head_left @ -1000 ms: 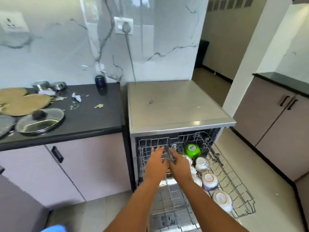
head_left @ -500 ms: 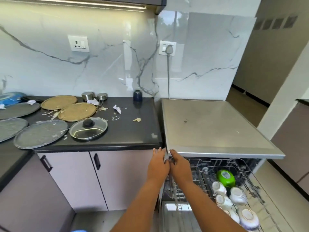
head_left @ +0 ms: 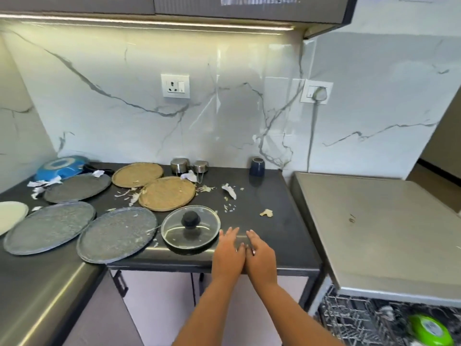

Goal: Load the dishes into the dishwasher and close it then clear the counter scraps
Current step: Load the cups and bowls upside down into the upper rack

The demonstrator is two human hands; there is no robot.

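Both hands are hovering over the front edge of the dark counter (head_left: 269, 196), side by side and touching at the thumbs — left hand (head_left: 228, 253) and right hand (head_left: 262, 255) are both lying flat w/ fingers straight, holding nothing. The left fingertips are sitting just beside the rim of the glass lid (head_left: 190, 227), which is lying knob-up near the counter's front. To the lid's left, two grey speckled plates (head_left: 117, 234) (head_left: 50, 227) are resting near the edge, a third grey plate (head_left: 77, 187) is lying behind them, and two tan woven-looking plates (head_left: 167, 193) (head_left: 137, 174) are sitting toward the wall, the nearer one overlapping scraps. A white plate (head_left: 10, 216) is showing at the far left edge, and a blue dish (head_left: 61, 167) is lying upturned in the back corner. Two small steel cups (head_left: 179, 165) (head_left: 200, 166) and a dark blue cup (head_left: 257, 166) are standing by the marble backsplash. Scraps (head_left: 229, 191) — torn white bits, peelings, a yellowish lump (head_left: 267, 213) — are scattering across the counter btwn the plates and the right side. The dishwasher (head_left: 374, 221) is standing just right of the counter, its rack (head_left: 349, 320) pulled out at the bottom right w/ a green bowl (head_left: 429, 329) in it; other items there are prob. dishes, but they're too blurred to tell.
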